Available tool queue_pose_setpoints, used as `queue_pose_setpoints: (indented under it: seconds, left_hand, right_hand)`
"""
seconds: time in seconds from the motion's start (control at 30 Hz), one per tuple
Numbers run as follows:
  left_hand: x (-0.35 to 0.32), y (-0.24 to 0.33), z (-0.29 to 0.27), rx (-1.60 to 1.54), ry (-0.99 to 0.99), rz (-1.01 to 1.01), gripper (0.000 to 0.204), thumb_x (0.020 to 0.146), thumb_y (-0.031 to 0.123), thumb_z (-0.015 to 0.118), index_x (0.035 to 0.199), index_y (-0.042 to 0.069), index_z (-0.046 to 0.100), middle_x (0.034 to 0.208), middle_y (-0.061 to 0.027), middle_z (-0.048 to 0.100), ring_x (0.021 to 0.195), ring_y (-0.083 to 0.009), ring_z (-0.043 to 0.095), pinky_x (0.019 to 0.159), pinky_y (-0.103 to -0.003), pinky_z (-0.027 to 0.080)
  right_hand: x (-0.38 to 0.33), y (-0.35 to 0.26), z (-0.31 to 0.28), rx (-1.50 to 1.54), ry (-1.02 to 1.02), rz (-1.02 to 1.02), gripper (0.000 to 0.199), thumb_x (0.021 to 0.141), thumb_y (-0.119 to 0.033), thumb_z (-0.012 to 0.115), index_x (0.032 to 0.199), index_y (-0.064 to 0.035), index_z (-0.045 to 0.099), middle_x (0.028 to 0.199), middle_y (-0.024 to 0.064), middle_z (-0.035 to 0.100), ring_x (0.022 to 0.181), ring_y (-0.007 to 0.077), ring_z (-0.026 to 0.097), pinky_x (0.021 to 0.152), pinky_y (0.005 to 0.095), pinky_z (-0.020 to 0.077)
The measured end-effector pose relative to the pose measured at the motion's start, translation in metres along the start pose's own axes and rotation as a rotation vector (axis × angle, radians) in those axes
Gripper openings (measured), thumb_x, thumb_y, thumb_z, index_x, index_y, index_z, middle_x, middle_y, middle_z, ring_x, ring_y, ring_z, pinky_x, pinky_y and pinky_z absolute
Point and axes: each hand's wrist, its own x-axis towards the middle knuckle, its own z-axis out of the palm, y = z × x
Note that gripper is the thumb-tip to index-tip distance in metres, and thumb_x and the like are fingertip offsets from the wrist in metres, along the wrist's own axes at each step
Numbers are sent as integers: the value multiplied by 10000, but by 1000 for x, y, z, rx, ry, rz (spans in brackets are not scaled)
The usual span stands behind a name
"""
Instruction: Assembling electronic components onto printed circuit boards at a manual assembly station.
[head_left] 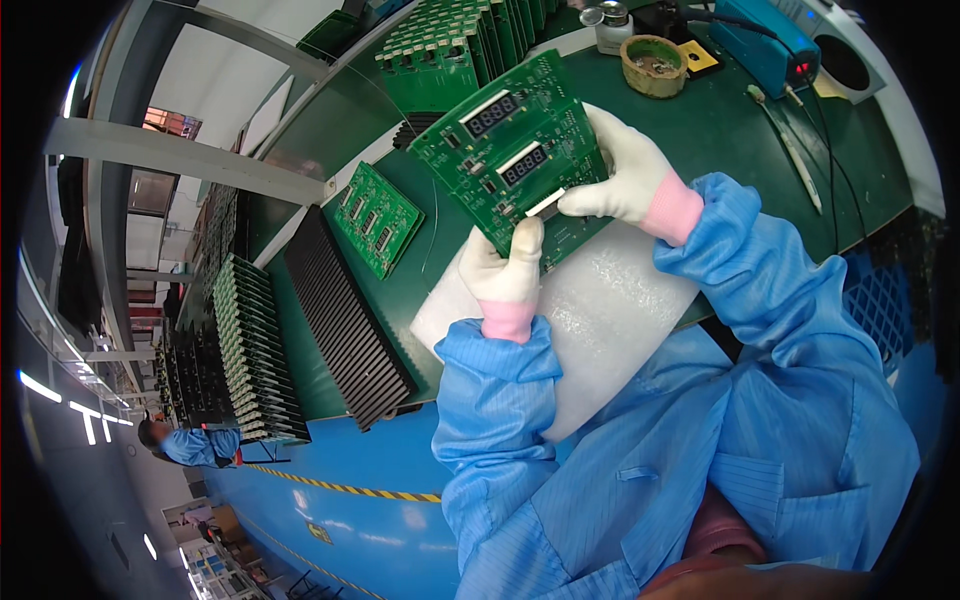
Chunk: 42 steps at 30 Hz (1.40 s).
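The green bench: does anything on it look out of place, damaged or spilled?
Nothing stands out. Both gloved hands, left hand and right hand, hold one circuit board above a white foam sheet. A second board lies flat; racked boards stand in even rows.

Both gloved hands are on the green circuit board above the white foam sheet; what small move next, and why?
Probably press the white strip part home with the right hand, since its fingertips pinch it at the green circuit board edge while the left hand steadies the lower corner.
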Motion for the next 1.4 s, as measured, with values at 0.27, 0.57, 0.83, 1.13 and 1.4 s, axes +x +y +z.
queue_pose_setpoints:
  seconds: [0.27,0.57,0.83,1.13,1.4]
  left_hand:
    - [-1,-3,1,7,-37,50,266,801,127,704,1013,-15,628,896,-70,650,766,-124,558,736,-235,449]
    - [-1,-4,-1,1,-54,61,249,799,119,706,998,-13,636,895,-71,649,766,-126,562,731,-235,451]
    - [-1,-3,0,4,-40,49,243,798,121,705,989,-12,637,887,-69,648,757,-123,559,721,-232,450]
    - [0,-3,2,-44,-40,48,245,799,126,704,988,-12,633,879,-65,646,748,-119,554,714,-228,449]
    - [-1,-2,2,-63,-24,-67,282,815,146,694,1027,-17,603,902,-69,640,740,-108,548,721,-223,450]
  right_hand:
    - [0,3,-2,-86,-43,-29,902,515,-105,780,1327,9,405,1204,151,553,1071,240,524,972,337,395]
    - [-4,-3,0,-111,-16,-15,869,527,-121,778,1312,0,424,1189,144,565,1057,242,535,971,336,396]
    - [-6,-8,2,-140,-1,22,873,535,-120,780,1319,2,416,1190,147,565,1066,244,535,968,336,399]
    - [-7,1,9,-171,143,-186,873,534,-187,800,1304,-10,429,1159,151,574,1039,262,549,936,341,420]
    - [2,3,-5,-830,161,-1003,509,648,-269,730,1115,-126,584,1016,90,594,858,232,577,769,303,461]
